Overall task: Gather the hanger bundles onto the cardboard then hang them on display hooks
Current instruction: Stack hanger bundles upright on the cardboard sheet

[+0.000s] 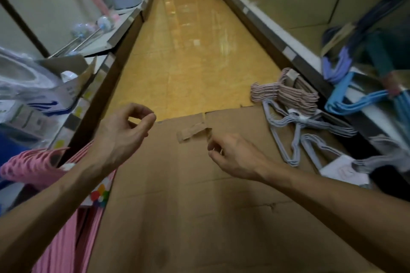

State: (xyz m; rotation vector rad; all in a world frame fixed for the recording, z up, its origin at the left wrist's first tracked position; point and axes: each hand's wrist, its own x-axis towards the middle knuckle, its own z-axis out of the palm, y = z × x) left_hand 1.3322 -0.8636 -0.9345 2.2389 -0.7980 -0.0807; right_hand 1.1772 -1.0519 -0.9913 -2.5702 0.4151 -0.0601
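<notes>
Hanger bundles (295, 115) on cardboard (177, 184), right of fingers | both hands' fingers loosely curled, empty

I see a glossy yellow tiled floor (188, 35) running down the aisle. A flattened cardboard sheet (199, 217) lies on it in the near half, with a strip of brown tape (192, 134) peeling at its far edge. On the cardboard's right side rest a pink hanger bundle (292, 95), farther off, and grey hanger bundles (295, 131) nearer, overlapping each other. On the near left, pink hangers (60, 217) lie beside the cardboard.
</notes>
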